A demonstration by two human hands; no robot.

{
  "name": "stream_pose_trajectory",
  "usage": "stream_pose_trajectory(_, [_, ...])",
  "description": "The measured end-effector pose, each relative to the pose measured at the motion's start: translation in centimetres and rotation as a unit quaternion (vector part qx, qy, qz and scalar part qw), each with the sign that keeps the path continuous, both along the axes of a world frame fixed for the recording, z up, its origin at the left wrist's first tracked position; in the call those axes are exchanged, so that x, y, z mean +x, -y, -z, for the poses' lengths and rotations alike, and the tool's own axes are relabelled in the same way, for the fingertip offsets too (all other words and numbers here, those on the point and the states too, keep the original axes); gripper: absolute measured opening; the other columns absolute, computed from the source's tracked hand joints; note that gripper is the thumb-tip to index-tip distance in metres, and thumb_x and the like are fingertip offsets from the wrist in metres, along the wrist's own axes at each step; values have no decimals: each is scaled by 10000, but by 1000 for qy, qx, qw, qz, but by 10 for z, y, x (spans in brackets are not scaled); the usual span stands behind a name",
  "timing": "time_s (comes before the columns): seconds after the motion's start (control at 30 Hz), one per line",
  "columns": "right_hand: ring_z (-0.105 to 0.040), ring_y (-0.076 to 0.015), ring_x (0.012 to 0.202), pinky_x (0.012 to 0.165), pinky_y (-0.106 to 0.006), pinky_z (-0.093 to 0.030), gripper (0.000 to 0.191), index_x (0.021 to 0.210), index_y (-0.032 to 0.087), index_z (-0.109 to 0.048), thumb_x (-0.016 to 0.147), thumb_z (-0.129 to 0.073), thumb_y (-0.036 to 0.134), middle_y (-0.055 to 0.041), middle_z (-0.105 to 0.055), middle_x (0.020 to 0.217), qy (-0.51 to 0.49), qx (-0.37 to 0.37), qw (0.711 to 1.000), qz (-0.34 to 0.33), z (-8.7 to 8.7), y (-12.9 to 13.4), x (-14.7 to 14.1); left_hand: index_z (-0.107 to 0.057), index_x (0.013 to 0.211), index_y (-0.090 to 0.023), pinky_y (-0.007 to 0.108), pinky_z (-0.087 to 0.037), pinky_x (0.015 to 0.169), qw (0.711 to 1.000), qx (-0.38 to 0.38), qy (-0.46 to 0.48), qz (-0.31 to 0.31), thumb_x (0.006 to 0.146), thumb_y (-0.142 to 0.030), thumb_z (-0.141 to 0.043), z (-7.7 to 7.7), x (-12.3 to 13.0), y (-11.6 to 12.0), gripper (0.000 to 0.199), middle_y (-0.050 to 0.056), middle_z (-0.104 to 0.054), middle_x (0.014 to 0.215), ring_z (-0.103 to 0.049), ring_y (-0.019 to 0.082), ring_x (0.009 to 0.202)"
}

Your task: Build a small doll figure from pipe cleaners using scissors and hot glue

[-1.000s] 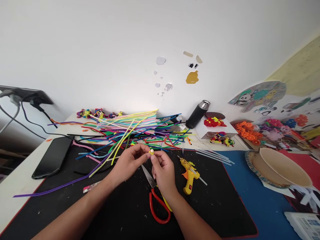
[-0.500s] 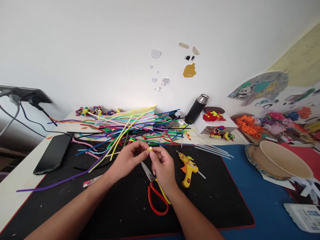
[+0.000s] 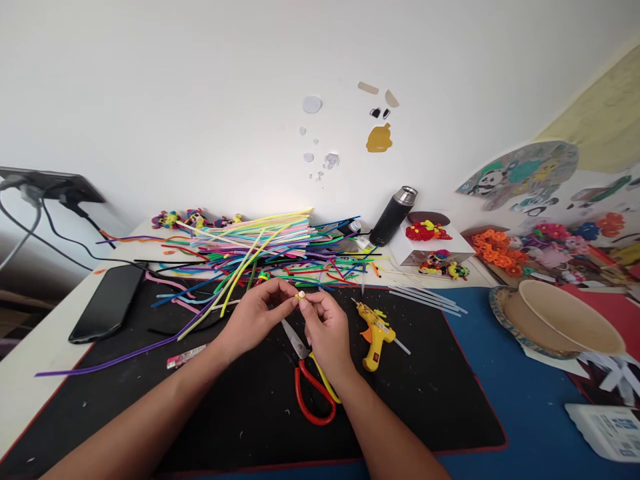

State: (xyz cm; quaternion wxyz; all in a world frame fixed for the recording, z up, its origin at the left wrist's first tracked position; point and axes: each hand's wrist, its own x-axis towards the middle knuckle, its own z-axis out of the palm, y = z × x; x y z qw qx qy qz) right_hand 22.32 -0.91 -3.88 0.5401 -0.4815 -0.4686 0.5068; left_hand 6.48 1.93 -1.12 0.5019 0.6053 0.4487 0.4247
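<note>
Between the fingertips of both hands is a small yellow and white fuzzy piece, mostly covered by the fingers. My left hand pinches it from the left, and my right hand pinches it from the right. Red-handled scissors lie on the black mat under my right hand, blades pointing up and left. Beside that hand, a yellow strip is partly hidden. To the right rests a yellow hot glue gun with a glue stick in its back. A heap of coloured pipe cleaners lies behind my hands.
A black phone and a pink lighter are at left. Clear glue sticks, a black thermos and a white box stand or lie at the back right. Far right are a round bowl and orange fuzzy flowers.
Both hands stay pinched on the small piece, with only a slight shift of the fingers. The view has moved a little; nothing else on the mat has visibly changed.
</note>
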Motion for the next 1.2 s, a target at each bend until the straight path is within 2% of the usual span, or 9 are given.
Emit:
stream_pose_trajectory(0.33, [-341,-99,414,413,-240,-233,326,914,222,-655,947,-709,542,98,-438,517,-5,13,1000,3,0,0,4,-765,965,-200,334,-558,769,999,-27,33,6,853,-515,-808,1,0,-1,337,34,-743,878,-664,198,799])
stream_pose_trajectory(0.63, [-377,-112,439,431,-244,-289,314,938,225,-690,951,-703,538,87,-454,529,31,29,999,3,0,1,8,-771,954,-208,313,-548,688,999,-27,31,2,842,-541,-815,-1,0,2,355,32,-745,851,-676,196,757])
stream_pose_trajectory(1.0, [-367,-106,427,427,-241,-265,298,921,229,-672,959,-695,524,85,-469,532,25,38,999,0,-1,2,8,-745,924,-199,319,-554,759,999,-11,50,-1,841,-519,-826,1,5,2,341,32,-735,857,-674,195,799])
stream_pose_trajectory(1.2, [-386,-109,433,419,-239,-279,310,965,223,-683,950,-701,532,76,-495,550,12,30,999,-9,-1,1,9,-736,903,-194,303,-546,733,999,0,49,-20,838,-520,-827,2,5,2,346,27,-717,840,-656,185,772])
